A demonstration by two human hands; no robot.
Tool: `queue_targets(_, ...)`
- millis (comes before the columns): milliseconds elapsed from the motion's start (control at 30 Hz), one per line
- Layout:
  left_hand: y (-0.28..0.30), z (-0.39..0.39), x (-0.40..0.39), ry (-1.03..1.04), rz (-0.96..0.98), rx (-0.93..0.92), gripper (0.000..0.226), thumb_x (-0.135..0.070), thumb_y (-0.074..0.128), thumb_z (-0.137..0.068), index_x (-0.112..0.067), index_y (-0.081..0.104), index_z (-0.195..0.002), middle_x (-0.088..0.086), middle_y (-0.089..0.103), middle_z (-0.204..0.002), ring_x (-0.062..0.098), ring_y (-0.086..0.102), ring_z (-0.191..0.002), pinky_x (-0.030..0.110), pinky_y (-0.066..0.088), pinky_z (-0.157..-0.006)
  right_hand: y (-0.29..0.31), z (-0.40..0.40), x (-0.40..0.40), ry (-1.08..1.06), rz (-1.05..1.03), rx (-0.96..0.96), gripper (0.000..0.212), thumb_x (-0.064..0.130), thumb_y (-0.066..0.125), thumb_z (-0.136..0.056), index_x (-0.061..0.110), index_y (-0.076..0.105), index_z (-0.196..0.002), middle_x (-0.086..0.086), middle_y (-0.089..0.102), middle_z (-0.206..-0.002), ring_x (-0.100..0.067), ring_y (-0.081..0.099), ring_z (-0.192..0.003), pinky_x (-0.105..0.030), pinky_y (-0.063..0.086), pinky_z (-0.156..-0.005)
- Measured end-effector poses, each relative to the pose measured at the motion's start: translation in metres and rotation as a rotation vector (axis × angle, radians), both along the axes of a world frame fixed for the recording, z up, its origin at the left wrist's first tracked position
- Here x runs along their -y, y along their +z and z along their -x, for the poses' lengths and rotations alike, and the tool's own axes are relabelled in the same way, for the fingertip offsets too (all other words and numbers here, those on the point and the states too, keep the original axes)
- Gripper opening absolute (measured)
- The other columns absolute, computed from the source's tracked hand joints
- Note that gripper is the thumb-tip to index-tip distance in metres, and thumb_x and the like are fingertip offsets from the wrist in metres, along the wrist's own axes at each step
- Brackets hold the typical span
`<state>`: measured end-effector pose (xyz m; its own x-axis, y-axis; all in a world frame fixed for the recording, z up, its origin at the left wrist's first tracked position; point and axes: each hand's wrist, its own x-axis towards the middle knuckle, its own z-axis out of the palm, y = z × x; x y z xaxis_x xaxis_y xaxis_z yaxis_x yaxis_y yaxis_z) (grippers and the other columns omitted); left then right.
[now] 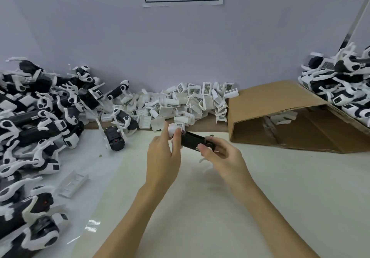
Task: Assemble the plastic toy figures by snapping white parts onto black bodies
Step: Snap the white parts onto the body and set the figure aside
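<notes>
Nearest to me, my left hand (163,153) pinches a white part (173,130) between thumb and forefinger, holding it against the left end of a black body (193,140). My right hand (219,153) has its fingers curled round the other end of that body, holding it above the pale surface (260,197). To my left, a loose white tray-like piece (72,183) lies just beside a large heap of black-and-white figures (30,127). Beyond the hands, a pile of white parts (188,103) lies along the wall. A tipped cardboard box (280,115) sits to the right, with more figures (340,81) stacked behind it.
</notes>
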<state>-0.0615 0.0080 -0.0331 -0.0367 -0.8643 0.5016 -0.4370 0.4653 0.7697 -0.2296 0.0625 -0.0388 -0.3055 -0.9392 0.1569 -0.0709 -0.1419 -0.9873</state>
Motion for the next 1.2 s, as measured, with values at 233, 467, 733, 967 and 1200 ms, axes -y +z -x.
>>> queue_targets(233,0.007,-0.005,-0.001,-0.036,0.081,-0.267,0.026,-0.054,0.074,-0.097,-0.036,0.079,-0.115,-0.021,0.067,-0.131,0.01,0.06,-0.129,0.026,0.055,-0.09,0.008,0.011,-0.001,-0.121,0.043,0.109,0.061,0.059,0.076,-0.08,0.025,0.061,-0.129,0.008,0.079,-0.097,-0.007,0.075,-0.087,-0.018,0.054,-0.075)
queue_targets(467,0.01,-0.002,-0.001,-0.389,-0.454,-0.378,0.048,-0.062,0.077,-0.084,-0.031,0.073,-0.12,-0.001,0.081,-0.107,0.02,0.077,-0.105,0.028,0.049,-0.086,0.005,0.011,0.001,-0.056,-0.023,0.079,0.059,0.068,0.062,-0.085,0.018,0.076,-0.112,0.001,0.079,-0.093,-0.016,0.076,-0.087,-0.03,0.06,-0.085)
queue_targets(733,0.012,-0.021,0.007,-0.484,-0.347,-0.412,0.049,-0.056,0.075,-0.086,-0.027,0.072,-0.127,-0.001,0.078,-0.122,0.017,0.069,-0.119,0.033,0.045,-0.101,0.005,0.019,-0.003,0.212,-0.079,-0.003,0.052,0.05,0.079,-0.079,0.029,0.067,-0.125,0.0,0.077,-0.119,-0.015,0.072,-0.113,-0.043,0.05,-0.109)
queue_targets(967,0.007,-0.021,0.012,-0.334,-0.332,-0.554,0.048,-0.059,0.073,-0.091,-0.017,0.074,-0.115,-0.001,0.077,-0.096,0.017,0.072,-0.09,0.033,0.046,-0.086,-0.002,0.01,0.004,0.069,0.052,-0.156,0.053,0.061,0.053,-0.093,0.036,0.059,-0.139,0.016,0.069,-0.125,0.001,0.062,-0.12,-0.038,0.05,-0.109)
queue_targets(1200,0.003,-0.028,0.023,-0.207,-0.444,-0.712,0.035,-0.042,0.068,-0.103,-0.012,0.074,-0.118,0.004,0.076,-0.101,0.019,0.072,-0.087,0.037,0.048,-0.087,-0.026,0.026,0.026,-0.019,-0.088,-1.12,0.045,0.04,0.048,-0.109,0.036,0.047,-0.154,-0.002,0.028,-0.17,-0.026,0.027,-0.155,-0.039,0.023,-0.123)
